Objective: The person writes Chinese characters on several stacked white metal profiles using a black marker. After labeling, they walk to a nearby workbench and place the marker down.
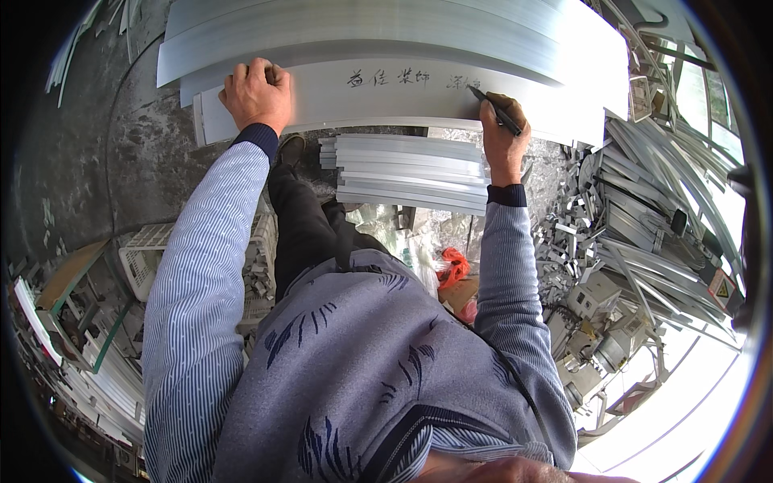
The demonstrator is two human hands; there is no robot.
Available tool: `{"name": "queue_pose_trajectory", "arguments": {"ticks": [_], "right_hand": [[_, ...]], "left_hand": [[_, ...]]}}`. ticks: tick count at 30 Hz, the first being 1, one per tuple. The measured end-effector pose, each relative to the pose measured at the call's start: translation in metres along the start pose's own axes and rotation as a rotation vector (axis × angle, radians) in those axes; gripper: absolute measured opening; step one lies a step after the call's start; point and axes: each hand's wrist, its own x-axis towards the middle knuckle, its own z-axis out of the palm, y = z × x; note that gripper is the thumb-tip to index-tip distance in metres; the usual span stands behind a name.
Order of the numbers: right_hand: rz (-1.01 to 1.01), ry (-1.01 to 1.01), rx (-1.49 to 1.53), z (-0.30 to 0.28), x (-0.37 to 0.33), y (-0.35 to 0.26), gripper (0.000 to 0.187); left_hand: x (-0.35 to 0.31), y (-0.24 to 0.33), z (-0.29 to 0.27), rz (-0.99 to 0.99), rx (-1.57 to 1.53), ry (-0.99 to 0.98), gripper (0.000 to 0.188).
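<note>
A long pale metal profile (pixel 338 101) lies across a stack of similar profiles at the top of the head view. My left hand (pixel 258 92) presses flat on its left part, fingers curled over the far edge. My right hand (pixel 503 133) grips a black marker pen (pixel 495 111), its tip touching the profile at the end of a row of handwritten black characters (pixel 411 79). Both sleeves are blue striped.
A lower stack of short metal bars (pixel 411 173) sits below the profile. Heaps of metal offcuts and bent strips (pixel 644 209) fill the right side. White plastic crates (pixel 149 253) stand at the left, and a red bag (pixel 453 266) lies on the concrete floor (pixel 121 161).
</note>
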Motion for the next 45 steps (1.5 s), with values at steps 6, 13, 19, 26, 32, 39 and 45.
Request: {"name": "queue_pose_trajectory", "arguments": {"ticks": [6,13,19,26,32,39,45], "right_hand": [[0.010,0.008,-0.042,0.000,0.000,0.002,0.016],[0.053,0.099,0.289,-0.010,-0.003,-0.005,0.026],[0.126,0.236,0.366,-0.015,-0.036,-0.012,0.031],[0.265,0.169,0.516,-0.011,-0.104,-0.014,0.023],[0.400,-0.059,0.504,-0.006,-0.164,-0.029,0.014],[0.451,-0.119,0.446,-0.021,-0.201,-0.026,0.012],[0.443,0.044,0.454,-0.049,-0.214,-0.012,0.016]], "left_hand": [[0.000,0.001,-0.001,-0.006,0.018,-0.002,0.015],[0.000,0.000,0.000,0.007,-0.015,0.017,0.014],[0.000,0.001,-0.001,0.013,0.002,0.021,0.014],[0.000,0.002,-0.002,-0.001,0.003,0.007,0.013],[0.000,0.002,-0.001,0.019,0.024,0.037,0.015],[0.001,0.002,0.000,0.010,0.013,0.015,0.018],[0.002,0.002,0.002,0.013,0.037,0.056,0.018]]}}
